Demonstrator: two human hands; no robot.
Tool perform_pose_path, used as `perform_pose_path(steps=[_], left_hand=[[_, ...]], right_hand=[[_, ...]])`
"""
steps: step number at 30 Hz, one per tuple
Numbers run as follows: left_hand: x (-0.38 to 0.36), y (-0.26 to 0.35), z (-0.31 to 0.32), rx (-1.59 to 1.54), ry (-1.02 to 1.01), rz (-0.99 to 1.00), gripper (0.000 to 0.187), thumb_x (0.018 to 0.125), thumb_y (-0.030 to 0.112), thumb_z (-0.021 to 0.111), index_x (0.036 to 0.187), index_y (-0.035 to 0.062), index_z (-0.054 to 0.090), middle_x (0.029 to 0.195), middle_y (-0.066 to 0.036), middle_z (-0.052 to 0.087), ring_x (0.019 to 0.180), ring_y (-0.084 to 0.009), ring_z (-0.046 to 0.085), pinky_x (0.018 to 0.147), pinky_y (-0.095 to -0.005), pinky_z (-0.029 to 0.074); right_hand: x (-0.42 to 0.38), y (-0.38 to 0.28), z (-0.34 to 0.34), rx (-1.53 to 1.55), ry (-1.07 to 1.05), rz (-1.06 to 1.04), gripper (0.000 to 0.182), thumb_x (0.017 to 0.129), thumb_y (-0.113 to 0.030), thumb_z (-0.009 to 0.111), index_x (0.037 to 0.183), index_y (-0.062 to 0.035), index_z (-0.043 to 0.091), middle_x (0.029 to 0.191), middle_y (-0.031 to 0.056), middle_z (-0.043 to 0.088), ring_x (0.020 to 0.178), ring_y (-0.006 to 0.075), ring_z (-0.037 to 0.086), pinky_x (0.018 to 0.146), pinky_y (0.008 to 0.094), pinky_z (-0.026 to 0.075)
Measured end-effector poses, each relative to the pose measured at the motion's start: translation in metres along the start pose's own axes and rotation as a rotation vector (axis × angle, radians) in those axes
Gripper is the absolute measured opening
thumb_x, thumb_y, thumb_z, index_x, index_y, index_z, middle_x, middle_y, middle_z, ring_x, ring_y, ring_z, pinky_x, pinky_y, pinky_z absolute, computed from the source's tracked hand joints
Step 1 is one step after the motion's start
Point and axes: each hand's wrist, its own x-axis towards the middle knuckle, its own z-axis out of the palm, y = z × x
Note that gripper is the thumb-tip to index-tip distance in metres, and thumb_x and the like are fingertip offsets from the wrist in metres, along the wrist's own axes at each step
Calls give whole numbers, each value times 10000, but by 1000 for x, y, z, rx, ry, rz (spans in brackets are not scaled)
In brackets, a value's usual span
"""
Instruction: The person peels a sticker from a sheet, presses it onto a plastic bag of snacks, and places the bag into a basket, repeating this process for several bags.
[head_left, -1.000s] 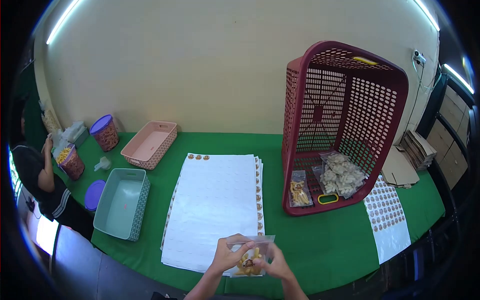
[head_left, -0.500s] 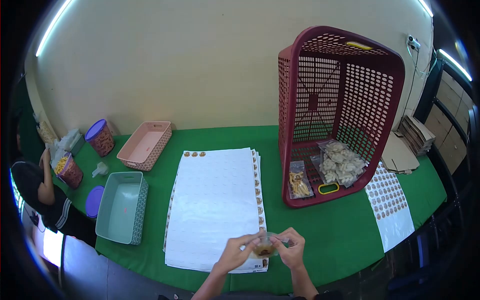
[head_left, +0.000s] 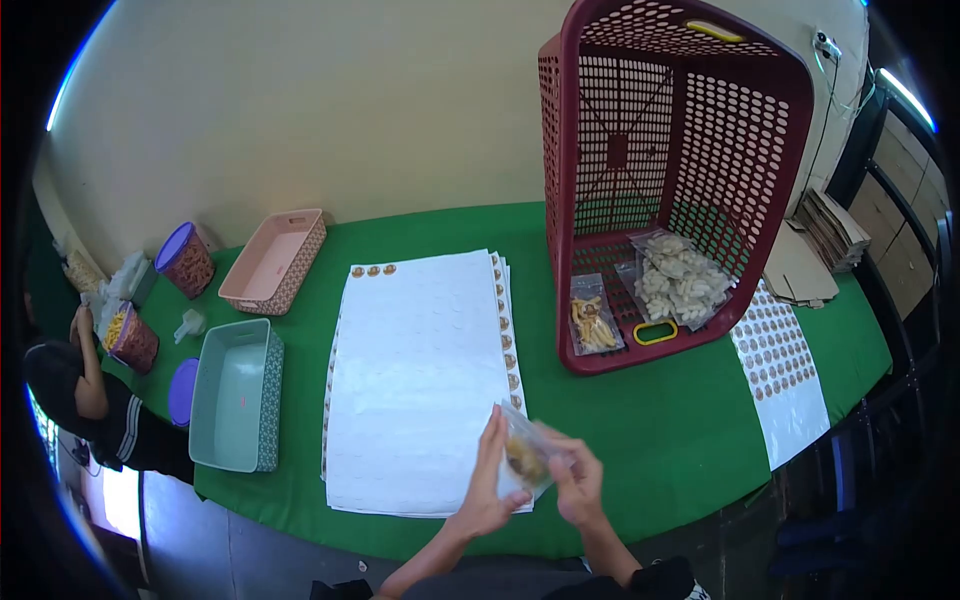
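Between my two hands, over the lower right corner of the sticker sheets, is a small clear plastic bag (head_left: pixel 524 452) with a brownish label or filling, blurred by motion. My left hand (head_left: pixel 486 482) supports its left side, fingers straight up along the edge and thumb below. My right hand (head_left: pixel 577 480) pinches the right edge. Beneath lies a stack of white sticker sheets (head_left: pixel 420 390), with three round brown stickers left in the top row of the uppermost sheet. A maroon basket (head_left: pixel 566 230) lies on its side, holding a bag of yellow snack sticks (head_left: pixel 595 322) and bags of pale snacks (head_left: pixel 680 280).
On the left stand a green tray (head_left: pixel 235 400), a pink tray (head_left: pixel 275 260), a purple-lidded jar (head_left: pixel 186 262), an uncovered jar (head_left: pixel 134 340) and a loose purple lid (head_left: pixel 183 392). Another person (head_left: pixel 100 410) is beside them. Rightward are another sticker sheet (head_left: pixel 785 370) and folded cardboard (head_left: pixel 835 235).
The bag has turned from lying nearly flat to standing tilted upright. My left fingers have straightened along its side. The view has shifted, so the table appears higher.
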Motion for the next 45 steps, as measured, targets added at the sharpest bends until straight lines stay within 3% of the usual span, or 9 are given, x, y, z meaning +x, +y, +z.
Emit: perform_pose_path(steps=[6, 9, 22, 26, 30, 34, 38, 41, 45], left_hand=[[-4, -10, -2, -259, 81, -247, 555, 840, 347, 463, 1179, -78, 349, 1161, -236, 430, 1090, -261, 421, 913, -343, 320], [-2, -2, -5, -522, 216, -385, 137, 811, 90, 523, 836, -44, 516, 900, -145, 578, 811, -123, 529, 741, -258, 423], [-6, -3, -16, -432, -141, -491, 192, 805, 113, 535, 927, -22, 598, 795, -76, 585, 763, -125, 530, 712, -247, 414], [-5, -5, -19, -174, -29, -551, 129, 791, 61, 545, 847, -36, 608, 695, -62, 586, 669, -97, 533, 650, -225, 429], [0, -23, -35, -309, 512, -304, 101, 744, -13, 572, 645, -26, 553, 663, -87, 569, 635, -115, 532, 603, -231, 418], [-2, -22, -65, -228, 390, -244, 74, 725, -5, 591, 789, -14, 554, 787, -107, 570, 746, -145, 547, 675, -244, 427], [7, -2, -41, 80, -390, -114, 719, 591, 229, 741, 1181, 2, 398, 1198, -165, 402, 1112, -279, 401, 916, -361, 334], [-7, -9, -6, 140, -297, -105, 711, 680, 187, 679, 1252, 17, 292, 1218, -161, 379, 1121, -258, 390, 922, -349, 329], [-12, -15, -10, -367, 4, -481, 569, 796, 97, 532, 1277, 17, 238, 1215, -139, 377, 1103, -201, 394, 916, -308, 329]], right_hand=[[-4, -7, 1, -176, -345, -47, 442, 830, -316, 469, 1090, 41, 452, 1089, 154, 484, 1013, 223, 465, 895, 328, 328], [1, 16, -6, -61, 60, 7, 485, 724, -120, 619, 1124, 8, 377, 990, 101, 462, 970, 168, 442, 857, 297, 347], [9, 3, -15, -62, -237, 65, 37, 725, -35, 601, 756, -16, 610, 719, 69, 567, 706, 131, 530, 659, 243, 408], [9, 2, -24, -309, -163, -78, 58, 677, 7, 636, 661, -13, 583, 656, 62, 544, 572, 97, 504, 556, 221, 406], [6, 14, -41, -239, 11, -16, 192, 664, 17, 654, 549, -15, 504, 613, 34, 505, 527, 73, 468, 516, 207, 391], [9, 11, -46, -2, 212, 66, 176, 754, -60, 592, 630, -20, 474, 653, 21, 501, 597, 60, 467, 592, 204, 401], [5, 3, -23, 153, 18, 216, 200, 850, -209, 471, 858, -9, 481, 922, 103, 538, 863, 136, 505, 784, 267, 388], [2, 3, -7, -27, -355, -26, 250, 837, -239, 468, 939, -11, 483, 1176, 181, 405, 1123, 241, 364, 932, 344, 266], [7, 12, -14, -124, -192, 5, 294, 793, -221, 537, 985, -10, 467, 1157, 195, 418, 1092, 242, 399, 921, 343, 279]])
